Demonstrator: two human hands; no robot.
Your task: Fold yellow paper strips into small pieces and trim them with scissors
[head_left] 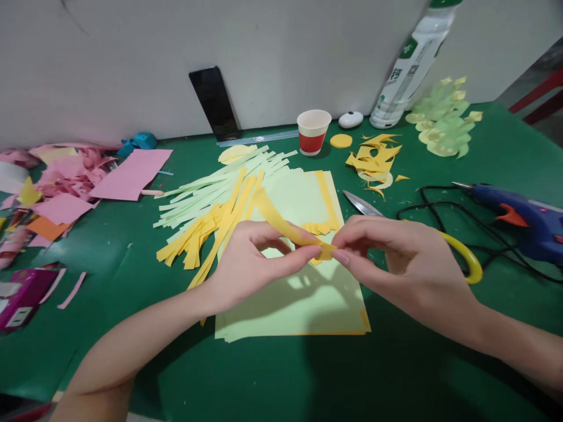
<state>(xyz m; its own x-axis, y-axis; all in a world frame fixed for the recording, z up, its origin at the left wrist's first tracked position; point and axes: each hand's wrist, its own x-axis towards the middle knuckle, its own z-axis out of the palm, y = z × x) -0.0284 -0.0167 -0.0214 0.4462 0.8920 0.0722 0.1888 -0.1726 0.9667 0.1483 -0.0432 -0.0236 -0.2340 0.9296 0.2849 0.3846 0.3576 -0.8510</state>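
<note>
A yellow paper strip (281, 221) is pinched between my two hands above the pale green paper sheets (290, 310). My left hand (259, 258) grips it between thumb and forefinger, and its free end curves up and to the left. Close beside, my right hand (404, 258) pinches the folded end of the same strip. Longer yellow strips (233, 217) and pale green strips (189, 202) lie to the left, with short yellow pieces (193, 237) among them. Scissors (363, 204) with a yellow handle lie partly hidden behind my right hand.
A blue glue gun (523, 217) and its black cord are at the right. Behind stand a red-and-white paper cup (313, 133), a bottle (413, 64) and a leaning phone (214, 102). Yellow scraps (376, 161) lie nearby; pink paper (132, 174) and a purple box-like object (26, 296) are left.
</note>
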